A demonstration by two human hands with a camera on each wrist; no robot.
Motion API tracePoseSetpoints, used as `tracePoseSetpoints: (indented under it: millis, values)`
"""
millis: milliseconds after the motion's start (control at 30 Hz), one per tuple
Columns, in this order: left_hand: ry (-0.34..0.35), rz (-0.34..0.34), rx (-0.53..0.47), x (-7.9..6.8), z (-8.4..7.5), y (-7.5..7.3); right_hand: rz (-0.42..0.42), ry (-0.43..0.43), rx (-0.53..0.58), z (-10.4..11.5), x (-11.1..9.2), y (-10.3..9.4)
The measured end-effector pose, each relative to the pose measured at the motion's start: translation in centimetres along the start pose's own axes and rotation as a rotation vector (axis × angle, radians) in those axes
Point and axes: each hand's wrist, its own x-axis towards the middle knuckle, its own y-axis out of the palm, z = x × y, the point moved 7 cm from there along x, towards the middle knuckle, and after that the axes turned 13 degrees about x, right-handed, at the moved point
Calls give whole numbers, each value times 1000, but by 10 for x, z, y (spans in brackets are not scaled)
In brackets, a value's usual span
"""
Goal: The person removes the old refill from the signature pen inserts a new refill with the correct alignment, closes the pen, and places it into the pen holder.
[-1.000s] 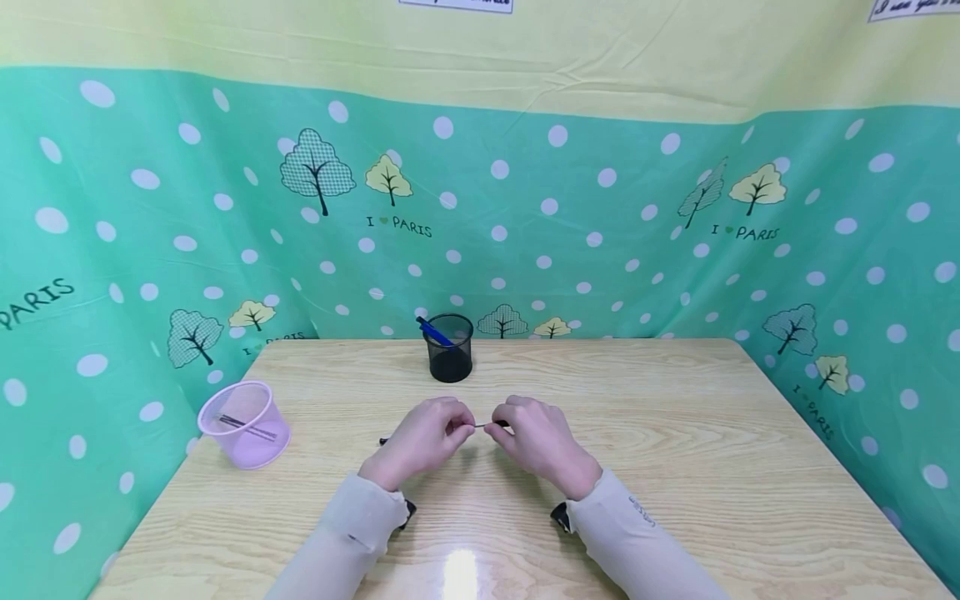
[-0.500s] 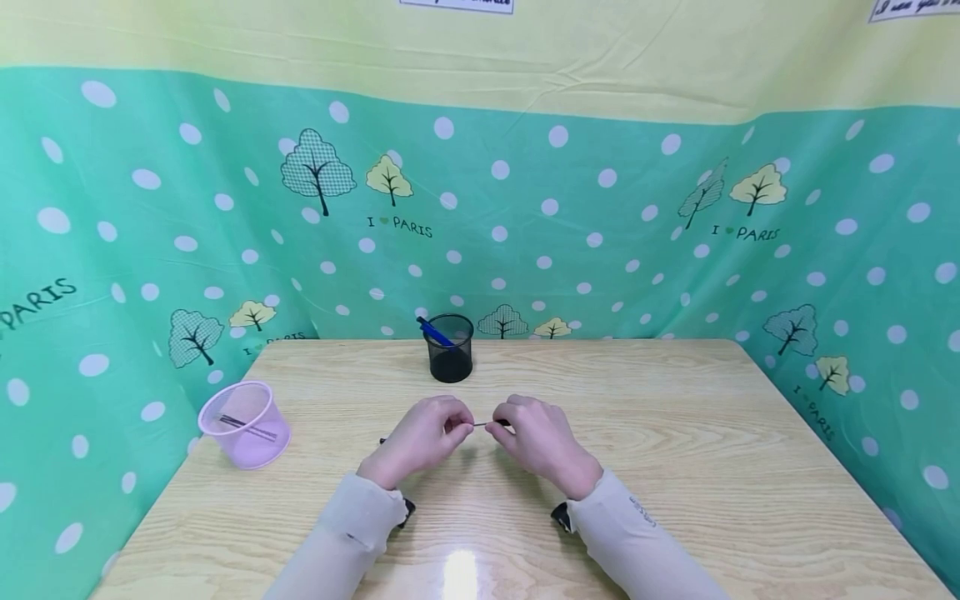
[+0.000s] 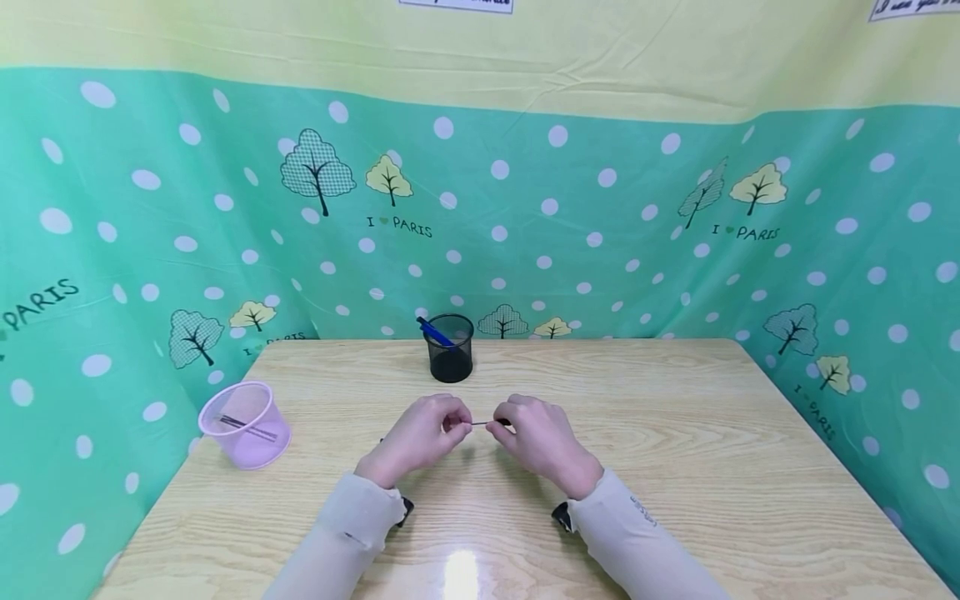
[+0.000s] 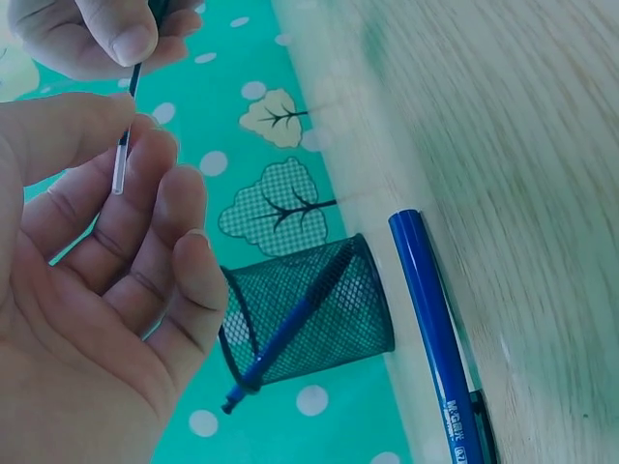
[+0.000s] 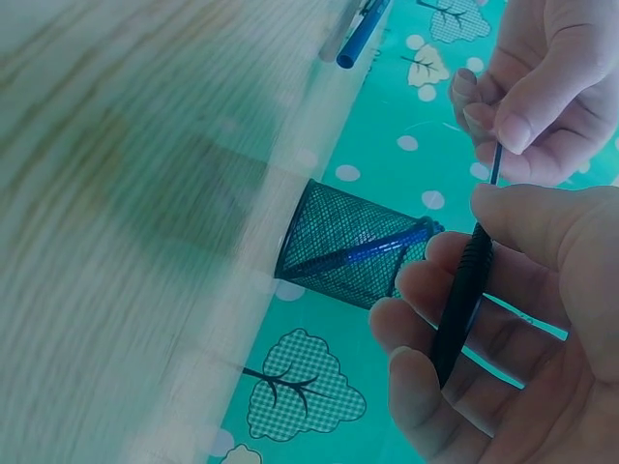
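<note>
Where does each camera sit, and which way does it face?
Head: worn there, looks forward and down at the table; sleeves, left grip and right grip show.
Left wrist: worn there, looks at the thin rod and black cup; both grips show.
Right wrist: worn there, looks at the black barrel; both grips show.
Both wrist views share the cup.

The left hand [image 5: 559, 97] is hiding part of the thin stick [image 5: 496, 164]; both wrist views are cutting off one blue pen [image 4: 432, 338].
</note>
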Motion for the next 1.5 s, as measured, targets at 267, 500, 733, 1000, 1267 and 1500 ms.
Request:
tracePoseSetpoints:
  millis: [267,500,733,1000,1267,1500]
  values:
    - [26,-25,11,0,-6,2,2,-12,-6,1,0,1]
    - [42,-55,-24,0,-10,1,2,-17,-4,2,1,1]
    - [43,-61,-19,0,-10,2,-3,-32,-6,4,0,1]
    - [53,-80,-13,0,-13,0,1,-30,0,5,0,1]
    - [40,-77,1,0,-12,1,3,-32,9,5,0,1]
    - [39,-68,-3,-1,-12,1,-3,-33,10,5,-1,0]
